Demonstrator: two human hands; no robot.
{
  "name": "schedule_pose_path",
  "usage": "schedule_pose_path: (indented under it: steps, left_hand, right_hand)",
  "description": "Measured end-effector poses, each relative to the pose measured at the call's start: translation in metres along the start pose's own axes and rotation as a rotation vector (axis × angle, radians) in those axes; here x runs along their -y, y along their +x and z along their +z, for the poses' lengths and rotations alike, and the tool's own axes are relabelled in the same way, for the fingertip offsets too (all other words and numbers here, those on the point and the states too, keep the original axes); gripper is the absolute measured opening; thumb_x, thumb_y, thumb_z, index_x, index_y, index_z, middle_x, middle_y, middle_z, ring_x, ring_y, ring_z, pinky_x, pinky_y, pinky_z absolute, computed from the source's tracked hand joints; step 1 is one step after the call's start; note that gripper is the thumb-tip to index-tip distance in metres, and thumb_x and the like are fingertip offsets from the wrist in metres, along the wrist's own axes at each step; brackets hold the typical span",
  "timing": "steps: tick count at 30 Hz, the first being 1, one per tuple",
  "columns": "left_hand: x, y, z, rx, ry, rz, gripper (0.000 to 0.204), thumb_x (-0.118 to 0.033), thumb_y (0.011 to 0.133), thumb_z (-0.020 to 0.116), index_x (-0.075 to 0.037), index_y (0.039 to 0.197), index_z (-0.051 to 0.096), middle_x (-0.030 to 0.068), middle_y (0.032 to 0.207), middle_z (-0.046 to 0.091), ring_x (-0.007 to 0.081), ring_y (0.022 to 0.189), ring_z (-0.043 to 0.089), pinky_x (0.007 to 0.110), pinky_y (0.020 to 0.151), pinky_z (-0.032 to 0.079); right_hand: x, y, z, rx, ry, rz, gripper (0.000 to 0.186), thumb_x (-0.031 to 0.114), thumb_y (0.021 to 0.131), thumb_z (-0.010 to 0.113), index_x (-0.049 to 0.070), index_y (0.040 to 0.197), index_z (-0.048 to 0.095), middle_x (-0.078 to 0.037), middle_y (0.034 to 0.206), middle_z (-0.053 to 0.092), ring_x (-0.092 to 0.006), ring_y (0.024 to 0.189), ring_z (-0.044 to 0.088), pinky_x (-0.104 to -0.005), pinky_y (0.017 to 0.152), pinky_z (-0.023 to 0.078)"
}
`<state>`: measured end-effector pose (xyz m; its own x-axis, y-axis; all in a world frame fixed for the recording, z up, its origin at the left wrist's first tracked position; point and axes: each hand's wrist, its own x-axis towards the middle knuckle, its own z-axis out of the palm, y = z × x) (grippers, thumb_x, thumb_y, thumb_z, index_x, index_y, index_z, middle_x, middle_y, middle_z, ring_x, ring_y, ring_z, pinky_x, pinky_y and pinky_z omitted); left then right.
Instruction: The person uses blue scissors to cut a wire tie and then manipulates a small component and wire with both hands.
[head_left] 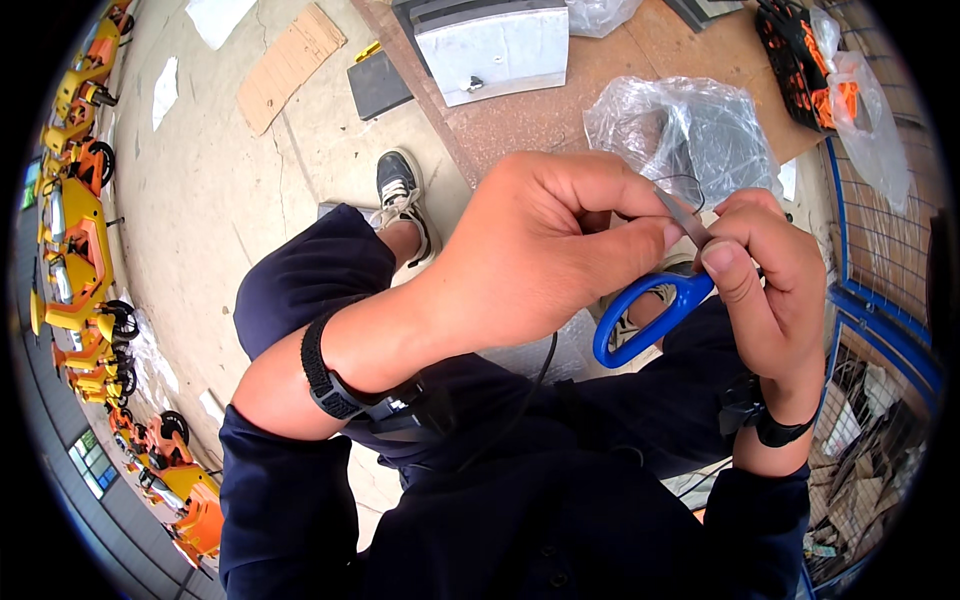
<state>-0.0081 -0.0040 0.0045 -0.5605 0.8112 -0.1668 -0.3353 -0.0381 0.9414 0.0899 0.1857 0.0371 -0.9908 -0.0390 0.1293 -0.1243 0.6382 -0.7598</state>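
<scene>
Both my hands are raised close together in front of my chest. My right hand (775,275) grips blue-handled scissors (690,290) near the pivot, thumb on the metal. One blue finger loop hangs free below my fingers. The blade points up and left, its tip beside the fingertips of my left hand (550,245). Left thumb and index finger are pinched together. A thin black wire (690,177) curves in a small loop between the two hands, and its end at the left fingertips is hidden. Dark bands circle both wrists.
A brown board surface (500,135) ahead carries a grey metal box (495,58) and crumpled clear plastic (690,120). An orange-and-black crate (795,65) stands far right, above blue-framed wire mesh (880,330). Cardboard (290,65) lies on the floor; yellow scooters (80,240) line the left.
</scene>
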Motion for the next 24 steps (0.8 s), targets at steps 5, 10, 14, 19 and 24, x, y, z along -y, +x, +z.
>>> schedule_pose_path:
  steps: [5,10,14,19,24]
  left_hand:
    - [0.0013,0.0004,-0.0016,-0.008,0.043,0.105,0.012,0.002,0.087,0.065,0.001,0.097,0.071,0.0016,0.079,0.063,0.0044,0.067,0.056,0.018,0.058,0.043]
    - [-0.001,0.0011,-0.0012,-0.019,0.127,0.148,0.01,0.0,0.087,0.066,0.0,0.096,0.07,-0.0008,0.078,0.061,0.0024,0.064,0.052,0.018,0.055,0.039]
    - [0.001,0.0015,-0.0015,-0.039,0.149,0.154,0.009,-0.002,0.088,0.066,0.0,0.096,0.07,-0.0007,0.08,0.061,0.0024,0.066,0.052,0.018,0.056,0.04]
    - [0.003,0.0032,-0.0026,-0.041,0.175,0.174,0.009,-0.003,0.088,0.066,0.0,0.096,0.07,0.0,0.082,0.061,0.0034,0.068,0.053,0.019,0.058,0.041]
    - [0.0001,0.0014,-0.0012,-0.022,0.167,0.171,0.012,-0.002,0.089,0.065,0.0,0.099,0.071,0.0018,0.084,0.064,0.0052,0.072,0.057,0.019,0.06,0.044]
  right_hand:
    - [-0.0007,-0.0015,-0.0053,0.052,0.083,0.118,0.018,0.017,0.09,0.06,0.004,0.078,0.063,-0.004,0.062,0.058,-0.019,0.057,0.049,-0.03,0.065,0.039]
    - [-0.0015,-0.002,-0.0088,0.06,0.109,0.159,0.02,0.018,0.091,0.06,0.002,0.078,0.063,-0.005,0.064,0.059,-0.0181,0.063,0.05,-0.0297,0.064,0.04]
    - [-0.0016,-0.0023,-0.0074,0.039,0.099,0.182,0.022,0.019,0.091,0.06,0.002,0.078,0.063,-0.006,0.065,0.059,-0.0183,0.064,0.05,-0.0297,0.064,0.04]
    - [-0.001,-0.002,-0.009,0.044,0.093,0.211,0.022,0.02,0.091,0.06,0.002,0.078,0.063,-0.006,0.065,0.059,-0.0188,0.064,0.051,-0.03,0.065,0.04]
    - [-0.0043,-0.0021,-0.0103,0.0,0.112,0.242,0.024,0.02,0.093,0.058,0.001,0.078,0.061,-0.002,0.065,0.057,-0.0129,0.063,0.049,-0.0268,0.062,0.039]
